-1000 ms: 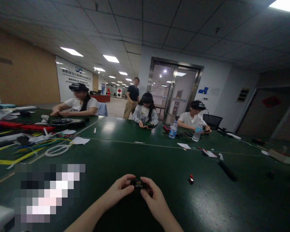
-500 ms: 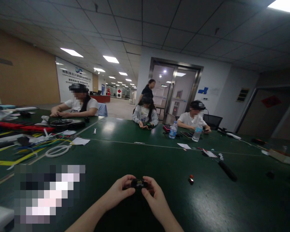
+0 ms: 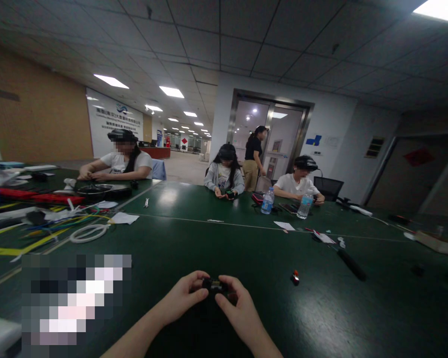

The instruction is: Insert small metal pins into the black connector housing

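Low in the middle of the head view, a small black device (image 3: 215, 285) with a yellowish patch at its centre is held just above the green table (image 3: 164, 253). My left hand (image 3: 183, 298) pinches its left end between thumb and fingers. On the other end are the fingers of my right hand (image 3: 239, 304), with the thumb at the near side. Exactly what the device is, I cannot make out. Off to the right lies a small red and silver piece (image 3: 295, 277), touched by neither hand.
Three people sit across the table, and another person (image 3: 253, 154) stands behind. Two water bottles (image 3: 268, 201) stand on the far side. A black-handled tool (image 3: 351, 264) lies at right. Cables, a white tubing coil (image 3: 88, 233) and red parts crowd the left. A blurred-out patch covers the lower left.
My right thumb has shifted slightly left along the device's near side. My left hand stays nearly still. The standing person has moved rightward behind the seated people.
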Available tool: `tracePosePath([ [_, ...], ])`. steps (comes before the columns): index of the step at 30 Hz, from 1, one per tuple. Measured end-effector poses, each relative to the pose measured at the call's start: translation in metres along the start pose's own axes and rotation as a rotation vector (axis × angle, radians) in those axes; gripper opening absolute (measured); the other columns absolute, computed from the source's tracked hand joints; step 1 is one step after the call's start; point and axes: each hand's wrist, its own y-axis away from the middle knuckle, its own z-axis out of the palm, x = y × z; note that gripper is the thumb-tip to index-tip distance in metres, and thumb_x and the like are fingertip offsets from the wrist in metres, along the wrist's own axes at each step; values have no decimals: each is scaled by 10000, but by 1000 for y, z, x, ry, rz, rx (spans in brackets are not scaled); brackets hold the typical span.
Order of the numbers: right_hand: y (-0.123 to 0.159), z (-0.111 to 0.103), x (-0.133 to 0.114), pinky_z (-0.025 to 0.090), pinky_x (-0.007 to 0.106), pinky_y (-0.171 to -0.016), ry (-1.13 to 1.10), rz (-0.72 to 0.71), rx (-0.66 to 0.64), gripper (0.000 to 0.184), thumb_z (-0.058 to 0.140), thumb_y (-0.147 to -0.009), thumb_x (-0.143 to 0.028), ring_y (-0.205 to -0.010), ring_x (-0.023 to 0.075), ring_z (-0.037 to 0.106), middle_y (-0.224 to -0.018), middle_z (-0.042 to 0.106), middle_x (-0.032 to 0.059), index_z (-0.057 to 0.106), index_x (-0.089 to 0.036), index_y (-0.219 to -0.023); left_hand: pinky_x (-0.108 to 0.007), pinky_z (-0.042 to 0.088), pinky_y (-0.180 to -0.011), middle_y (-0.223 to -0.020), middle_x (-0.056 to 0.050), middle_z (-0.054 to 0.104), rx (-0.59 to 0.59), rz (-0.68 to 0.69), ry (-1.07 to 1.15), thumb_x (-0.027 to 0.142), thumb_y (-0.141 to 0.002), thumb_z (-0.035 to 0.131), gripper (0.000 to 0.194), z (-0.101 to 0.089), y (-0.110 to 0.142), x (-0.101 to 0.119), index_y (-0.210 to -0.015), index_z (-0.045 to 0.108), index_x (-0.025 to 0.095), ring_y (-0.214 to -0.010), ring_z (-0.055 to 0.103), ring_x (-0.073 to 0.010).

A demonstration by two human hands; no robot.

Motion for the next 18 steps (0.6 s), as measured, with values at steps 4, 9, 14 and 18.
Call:
tracePosePath([
  [4, -1, -1, 0, 380, 330, -903, 34, -71, 39, 368, 586, -681, -277, -1087, 228, 475, -1161, 524, 29, 582, -246, -1048, -301, 386, -760, -922, -22, 615, -5, -7, -5, 352, -795, 560, 318, 0, -1, -1, -1059, 491, 189, -856, 551, -180],
  [9, 1, -3, -3, 377, 350, -913, 35, -54, 36, 360, 592, -683, -284, -1068, 234, 491, -1109, 557, 16, 595, -272, -1042, -277, 381, -725, -877, -4, 608, 0, -18, -14, 357, -792, 559, 310, 0, -1, -2, -1050, 501, 195, -812, 541, -163],
  [14, 3, -2, -6, 365, 357, -927, 34, -58, 25, 320, 589, -691, -283, -1064, 230, 490, -1082, 561, 23, 618, -273, -1010, -243, 374, -663, -825, 11, 590, -11, -21, -15, 356, -778, 574, 313, 2, 0, 2, -1036, 506, 191, -758, 525, -144],
  [18, 4, -2, -7, 377, 357, -913, 31, -63, 11, 274, 584, -695, -270, -1031, 224, 509, -1051, 573, 19, 639, -283, -963, -231, 367, -632, -767, 24, 569, 0, -37, -38, 351, -775, 574, 310, 4, 1, 5, -1034, 509, 193, -715, 513, -134],
])
